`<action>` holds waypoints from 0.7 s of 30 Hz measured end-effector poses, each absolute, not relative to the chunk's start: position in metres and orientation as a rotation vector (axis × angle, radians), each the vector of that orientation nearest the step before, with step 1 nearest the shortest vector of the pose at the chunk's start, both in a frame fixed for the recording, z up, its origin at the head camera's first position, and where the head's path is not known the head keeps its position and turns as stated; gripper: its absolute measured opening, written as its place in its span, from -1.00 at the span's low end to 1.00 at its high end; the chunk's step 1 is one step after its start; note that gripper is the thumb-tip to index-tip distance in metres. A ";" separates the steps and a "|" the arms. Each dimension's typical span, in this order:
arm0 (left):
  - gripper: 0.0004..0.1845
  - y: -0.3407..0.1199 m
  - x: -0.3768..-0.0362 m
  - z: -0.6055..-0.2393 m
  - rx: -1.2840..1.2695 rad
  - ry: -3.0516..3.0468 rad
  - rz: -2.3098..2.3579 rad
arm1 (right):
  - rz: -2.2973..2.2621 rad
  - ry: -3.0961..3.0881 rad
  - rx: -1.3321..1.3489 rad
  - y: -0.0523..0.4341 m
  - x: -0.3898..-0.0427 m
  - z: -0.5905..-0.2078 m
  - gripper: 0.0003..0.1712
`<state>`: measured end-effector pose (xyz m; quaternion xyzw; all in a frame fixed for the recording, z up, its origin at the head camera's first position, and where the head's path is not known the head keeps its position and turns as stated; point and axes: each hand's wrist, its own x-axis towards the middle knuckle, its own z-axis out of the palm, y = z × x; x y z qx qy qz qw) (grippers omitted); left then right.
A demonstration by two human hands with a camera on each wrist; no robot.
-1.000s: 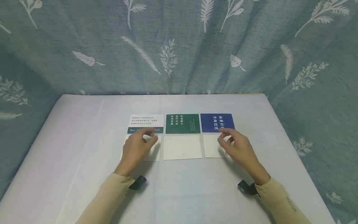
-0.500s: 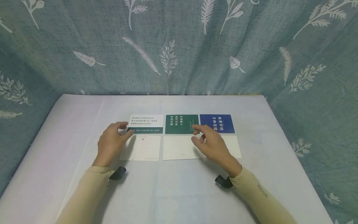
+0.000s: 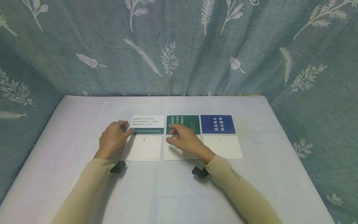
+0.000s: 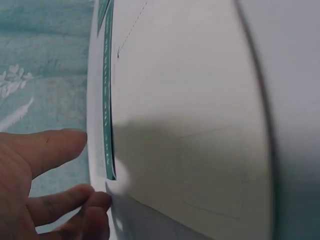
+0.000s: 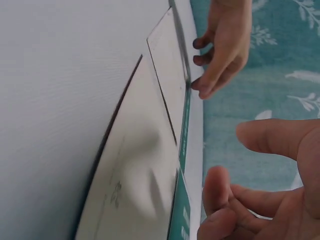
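Observation:
Two rows of cards lie flat on the table. In the head view the far row holds a white card with a green band, a green card and a blue card. Nearer are a left cream card, a middle cream card and a right cream card. My left hand hovers at the left edge of the banded card, fingers loosely bent and holding nothing. Above the green and middle cream cards is my right hand, thumb and fingers apart, partly hiding both.
A white-covered table extends around the cards. Behind it and at both sides hangs a blue-green curtain with white leaf prints. A dark wrist device shows below the right wrist, and another dark device below the left.
My left hand has moved left from over the banded card to its edge. The right hand has travelled left from the blue card to the green one. The cards lie as before.

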<state>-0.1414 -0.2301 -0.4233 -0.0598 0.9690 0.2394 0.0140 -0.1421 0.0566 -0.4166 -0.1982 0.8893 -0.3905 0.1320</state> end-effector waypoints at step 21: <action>-0.27 -0.223 -0.157 -0.418 -0.234 2.944 0.597 | -0.934 2.612 -0.401 0.012 -0.175 -0.420 -0.44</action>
